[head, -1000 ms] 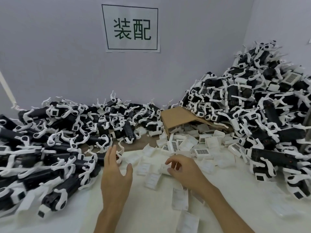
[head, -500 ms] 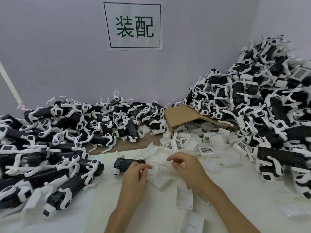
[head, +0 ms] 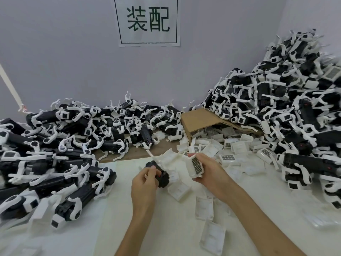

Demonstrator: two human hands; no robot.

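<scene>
My left hand [head: 144, 183] grips a small black device body [head: 160, 174] with a white arm sticking up from it, lifted just above the white table [head: 166, 228]. My right hand [head: 210, 174] holds a white plastic cover [head: 194, 166] whose face bears a black-and-white code label. The two parts are close together at the middle of the view but apart. Loose white covers [head: 178, 189] lie on the table under and around both hands.
A heap of black-and-white devices [head: 60, 154] fills the left side and another taller heap [head: 287, 111] the right. A tipped cardboard box [head: 201, 121] spills white covers [head: 228, 145] behind my hands. A paper sign [head: 148, 21] hangs on the wall.
My left hand took a black device off the table and lifted it. My right hand picked up a white labelled cover and raised it beside the device.
</scene>
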